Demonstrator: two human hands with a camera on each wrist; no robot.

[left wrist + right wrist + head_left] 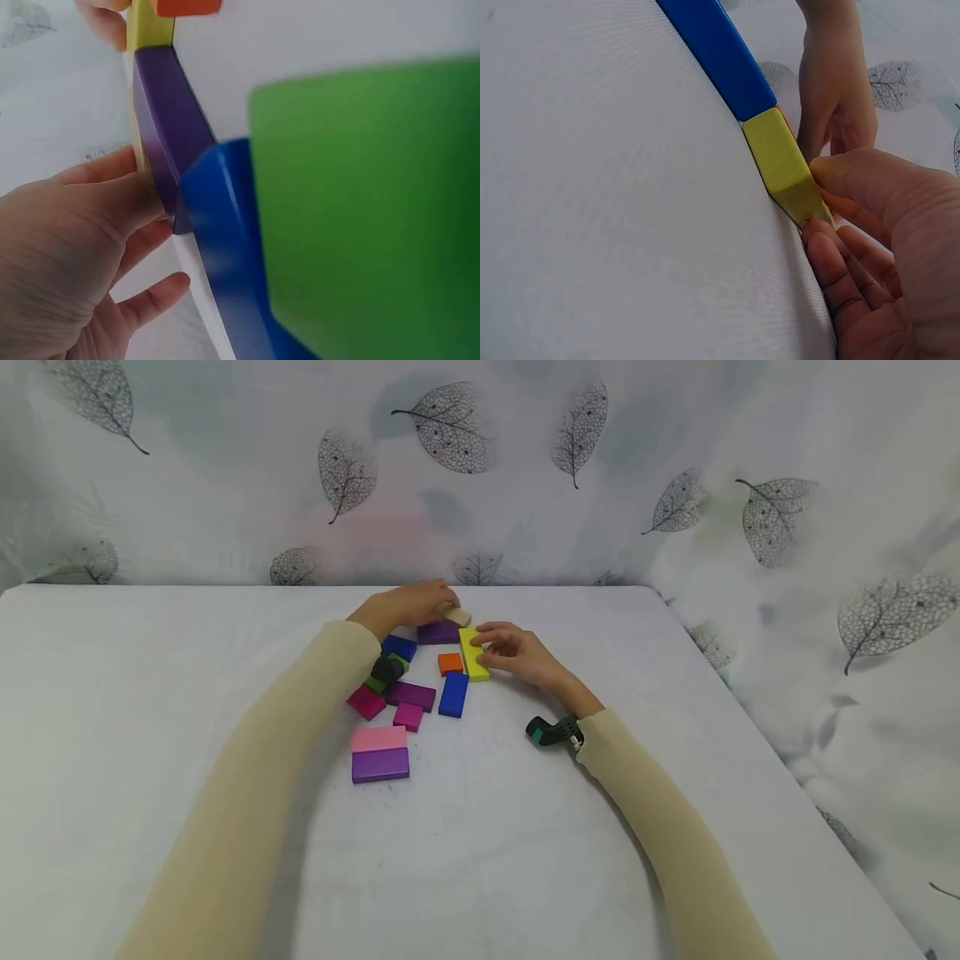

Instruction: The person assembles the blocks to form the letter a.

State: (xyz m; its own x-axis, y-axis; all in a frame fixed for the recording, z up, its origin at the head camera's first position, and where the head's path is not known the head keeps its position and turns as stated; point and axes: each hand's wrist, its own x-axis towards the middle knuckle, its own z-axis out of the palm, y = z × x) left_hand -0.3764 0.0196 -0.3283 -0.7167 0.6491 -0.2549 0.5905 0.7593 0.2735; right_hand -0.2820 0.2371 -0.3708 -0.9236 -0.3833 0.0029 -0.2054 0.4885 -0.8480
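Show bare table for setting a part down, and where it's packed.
Free: white table left of the left sleeve; between that and the right sleeve, nearer the camera than the front purple block; also right of the right sleeve. Packed: by the right hand, where the yellow block, orange block and nearer blue block sit close together.

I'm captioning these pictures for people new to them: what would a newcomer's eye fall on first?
Probably the bright yellow block, vivid against the white table, with the right hand pinching it. Next comes the left hand, gripping a pale block near the table's far edge. Closer to the person, a pink block and a violet block lie edge to edge.
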